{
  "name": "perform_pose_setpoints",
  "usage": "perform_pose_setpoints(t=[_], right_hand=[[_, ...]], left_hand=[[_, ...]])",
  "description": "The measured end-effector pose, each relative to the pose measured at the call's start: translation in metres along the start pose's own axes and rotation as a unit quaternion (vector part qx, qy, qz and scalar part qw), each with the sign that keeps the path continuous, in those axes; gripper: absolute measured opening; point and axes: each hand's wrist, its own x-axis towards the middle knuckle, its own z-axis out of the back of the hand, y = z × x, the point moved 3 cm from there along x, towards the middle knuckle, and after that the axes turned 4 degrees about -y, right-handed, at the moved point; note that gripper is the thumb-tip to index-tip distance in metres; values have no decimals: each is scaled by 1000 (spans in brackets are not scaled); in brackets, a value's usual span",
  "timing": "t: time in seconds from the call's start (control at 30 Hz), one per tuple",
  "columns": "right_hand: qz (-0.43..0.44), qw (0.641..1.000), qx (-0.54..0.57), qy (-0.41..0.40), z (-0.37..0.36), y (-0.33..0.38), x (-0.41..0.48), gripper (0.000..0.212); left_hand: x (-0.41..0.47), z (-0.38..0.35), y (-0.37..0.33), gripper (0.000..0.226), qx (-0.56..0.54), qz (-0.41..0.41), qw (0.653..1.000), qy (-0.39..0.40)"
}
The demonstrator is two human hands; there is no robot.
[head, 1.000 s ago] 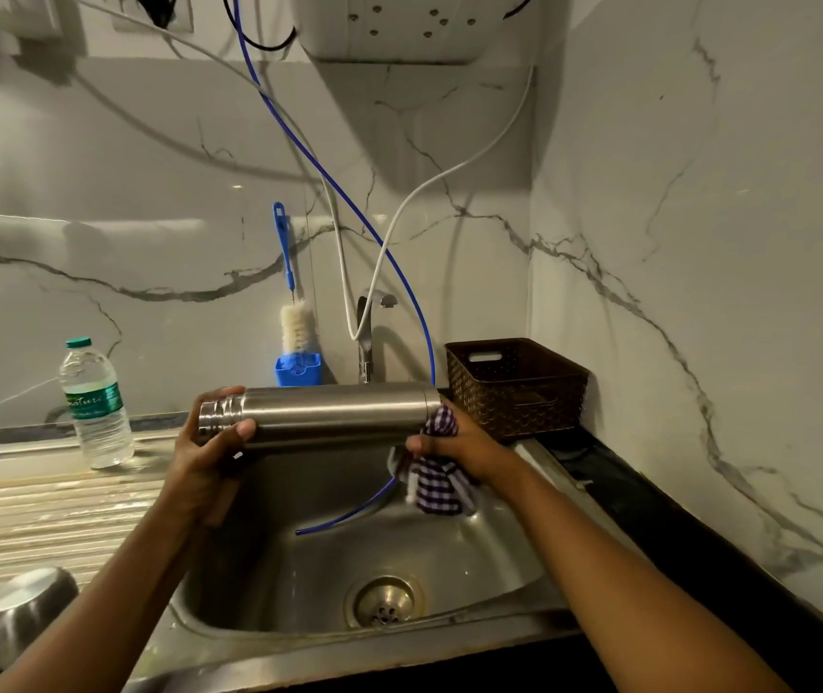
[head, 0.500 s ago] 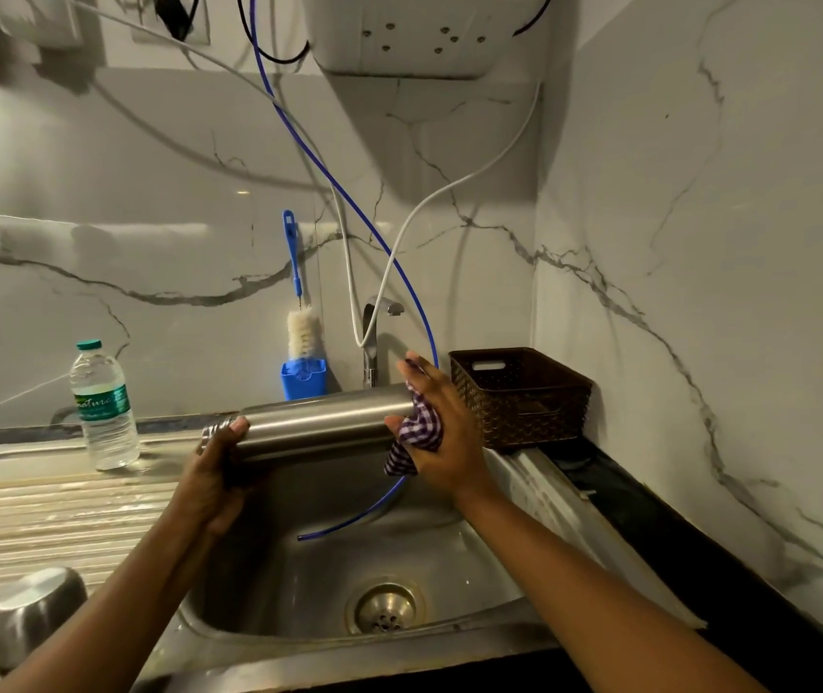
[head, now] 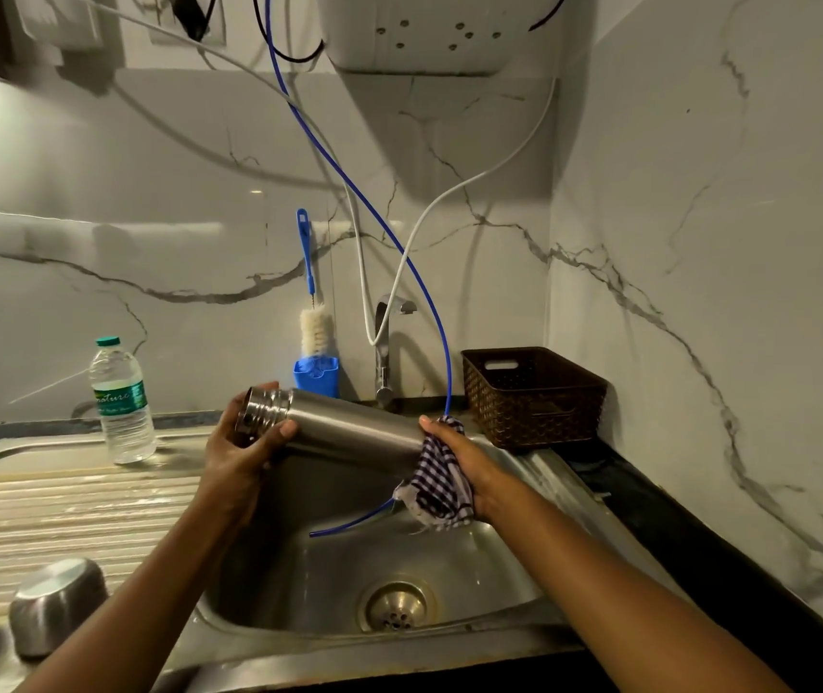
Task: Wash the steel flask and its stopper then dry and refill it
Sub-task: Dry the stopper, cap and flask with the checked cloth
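We tilt the steel flask (head: 349, 430) neck-up now, above the sink (head: 299, 582), near its back edge. Our left hand (head: 242, 457) grips the neck, and our right hand (head: 464, 460) bunches the checked cloth (head: 437, 487) onto the base. Drying looks nearly done, refill ahead.

A home kitchen, at its washing-up corner — a stainless steel sink (head: 309, 582) with a ribbed draining board (head: 74, 502) on its left and a tap (head: 385, 342) at the far rim. Marble-look walls (head: 699, 242) rise behind; a bottle brush (head: 313, 327) stands in a blue holder (head: 317, 376), a brown basket (head: 534, 400) far right.
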Motion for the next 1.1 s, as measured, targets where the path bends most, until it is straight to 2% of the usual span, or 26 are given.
perform_pose_setpoints(t=[0.27,0.33,0.43,0.53,0.67,0.8,0.97,1.1], right_hand=[[-92,996,-17,0,-12,-23,6,74],[-91,995,-32,-1,-15,-25,3,62],[-72,995,-61,-9,-19,-26,-1,46],[-29,997,-65,-23,-23,-26,0,42],[21,999,-27,-23,-26,-14,1,28],[39,998,-29,-37,-26,-14,2,41],[52,997,-49,-14,-37,-15,-8,17],[93,992,-81,-18,-50,-16,-7,38]], left_hand=[[-16,-26,-5,123,139,-25,990,13],[-17,-27,-8,116,147,-30,989,6],[-15,-26,-10,87,177,-41,983,-22],[-9,-19,-15,89,184,-57,980,-41],[4,0,-33,78,247,-95,959,-105],[21,26,-57,76,313,-109,928,-172],[35,74,-86,83,378,-68,898,-212],[34,114,-94,68,423,-34,876,-230]])
